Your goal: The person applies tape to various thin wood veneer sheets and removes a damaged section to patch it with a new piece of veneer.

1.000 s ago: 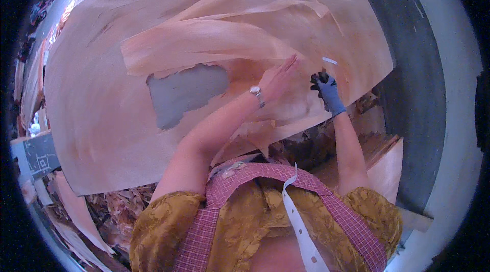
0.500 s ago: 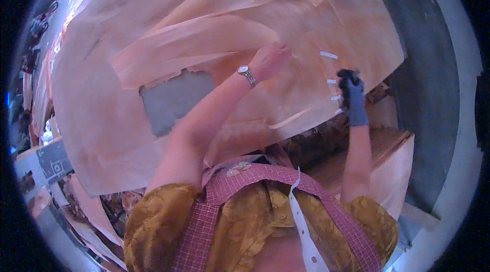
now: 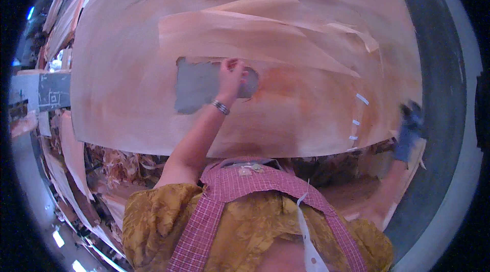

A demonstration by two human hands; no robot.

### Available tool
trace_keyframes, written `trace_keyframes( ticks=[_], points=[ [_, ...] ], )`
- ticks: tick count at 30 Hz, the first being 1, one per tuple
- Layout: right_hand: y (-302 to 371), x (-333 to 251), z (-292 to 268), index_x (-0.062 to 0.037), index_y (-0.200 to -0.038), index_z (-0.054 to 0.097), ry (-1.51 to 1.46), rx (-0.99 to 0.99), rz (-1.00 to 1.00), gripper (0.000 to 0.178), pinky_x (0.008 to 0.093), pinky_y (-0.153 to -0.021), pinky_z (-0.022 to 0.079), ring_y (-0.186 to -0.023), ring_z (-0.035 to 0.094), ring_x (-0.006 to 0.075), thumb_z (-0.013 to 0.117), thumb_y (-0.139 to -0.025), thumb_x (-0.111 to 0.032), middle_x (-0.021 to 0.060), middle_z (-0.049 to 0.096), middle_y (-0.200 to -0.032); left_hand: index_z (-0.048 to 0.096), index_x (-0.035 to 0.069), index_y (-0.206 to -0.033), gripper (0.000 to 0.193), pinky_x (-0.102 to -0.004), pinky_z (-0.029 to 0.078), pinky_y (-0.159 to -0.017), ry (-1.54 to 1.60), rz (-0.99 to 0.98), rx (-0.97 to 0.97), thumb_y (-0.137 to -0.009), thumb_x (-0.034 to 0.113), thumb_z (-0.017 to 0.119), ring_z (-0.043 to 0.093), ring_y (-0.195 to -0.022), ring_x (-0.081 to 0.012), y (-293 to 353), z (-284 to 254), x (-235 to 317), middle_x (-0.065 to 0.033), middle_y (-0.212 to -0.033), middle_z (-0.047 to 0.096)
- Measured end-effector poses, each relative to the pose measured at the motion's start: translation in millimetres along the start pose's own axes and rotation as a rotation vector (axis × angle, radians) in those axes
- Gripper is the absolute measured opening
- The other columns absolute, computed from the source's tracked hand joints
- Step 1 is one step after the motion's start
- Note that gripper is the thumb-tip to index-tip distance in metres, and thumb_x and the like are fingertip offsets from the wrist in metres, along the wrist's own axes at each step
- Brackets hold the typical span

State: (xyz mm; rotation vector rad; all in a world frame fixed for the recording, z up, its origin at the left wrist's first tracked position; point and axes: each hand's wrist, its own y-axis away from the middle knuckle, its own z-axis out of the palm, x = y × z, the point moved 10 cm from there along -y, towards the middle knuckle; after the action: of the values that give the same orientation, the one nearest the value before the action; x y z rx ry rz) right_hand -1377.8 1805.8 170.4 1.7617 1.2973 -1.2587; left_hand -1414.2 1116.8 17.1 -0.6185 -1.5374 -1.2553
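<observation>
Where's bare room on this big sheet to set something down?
The sheet looks bare left of the grey patch and between that patch and the white tape pieces. Crowded: behind the patch, under loose strips, and over it, at the left hand.

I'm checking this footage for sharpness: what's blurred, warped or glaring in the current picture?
Head view: the gloved right hand is clearly blurred, the left hand less so; head view: the near edge of the wood veneer sheet looks bowed, consistent with fisheye distortion; head view: a bright white patch glares at lower left.
</observation>
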Motion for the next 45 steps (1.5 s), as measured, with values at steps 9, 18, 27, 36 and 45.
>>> trace_keyframes(
  ticks=[9,18,27,36,45],
  points=[
    [67,-65,512,-0.0133,-0.111,0.063,0.881,-0.696,-0.738,0.035,0.0441,-0.090,0.051,-0.114,0.053,0.0351,0.070,-0.082,-0.032,0.0101,0.058,-0.125,0.047,0.004,-0.117,0.045,-0.0323,0.056,-0.070,0.342,-0.232,0.040,-0.090,0.033,0.068,0.066,-0.090,-0.0232,-32,-78,-14,-0.0120,-0.111,0.058],
    [122,-158,472,-0.0132,-0.102,0.067,0.509,-0.699,-0.803,0.024,0.0402,-0.077,0.053,-0.096,0.060,0.0304,0.074,-0.080,-0.020,0.0079,0.065,-0.105,0.054,0.005,-0.112,0.053,-0.0374,0.056,-0.078,0.669,-0.384,0.220,-0.087,0.051,0.067,0.064,-0.098,-0.0246,-42,-121,-24,-0.0089,-0.104,0.062],
    [126,-121,453,-0.0126,-0.104,0.069,0.482,-0.758,-0.703,0.025,0.0396,-0.082,0.053,-0.097,0.062,0.0312,0.073,-0.082,-0.023,0.0089,0.067,-0.108,0.057,0.013,-0.116,0.038,-0.0331,0.053,-0.074,0.817,-0.048,0.312,-0.088,0.034,0.071,0.060,-0.094,-0.0158,-53,-180,-12,-0.0039,-0.108,0.061],
    [103,-70,464,-0.0111,-0.125,0.059,0.932,-0.663,-0.646,0.040,0.0433,-0.090,0.049,-0.112,0.056,0.0333,0.061,-0.091,-0.031,0.0127,0.060,-0.125,0.056,0.012,-0.119,0.029,-0.0365,0.056,-0.077,0.759,-0.028,0.587,-0.092,0.020,0.064,0.062,-0.101,-0.0174,70,-257,-47,-0.0035,-0.115,0.061],
    [127,-126,500,-0.0150,-0.123,0.059,0.945,-0.682,-0.625,0.038,0.0460,-0.082,0.052,-0.110,0.057,0.0344,0.059,-0.092,-0.038,0.0155,0.060,-0.119,0.060,0.004,-0.110,0.021,-0.0353,0.059,-0.069,0.678,-0.115,0.639,-0.094,0.018,0.060,0.067,-0.088,-0.0183,90,-297,-109,-0.0061,-0.101,0.064]
  ],
)
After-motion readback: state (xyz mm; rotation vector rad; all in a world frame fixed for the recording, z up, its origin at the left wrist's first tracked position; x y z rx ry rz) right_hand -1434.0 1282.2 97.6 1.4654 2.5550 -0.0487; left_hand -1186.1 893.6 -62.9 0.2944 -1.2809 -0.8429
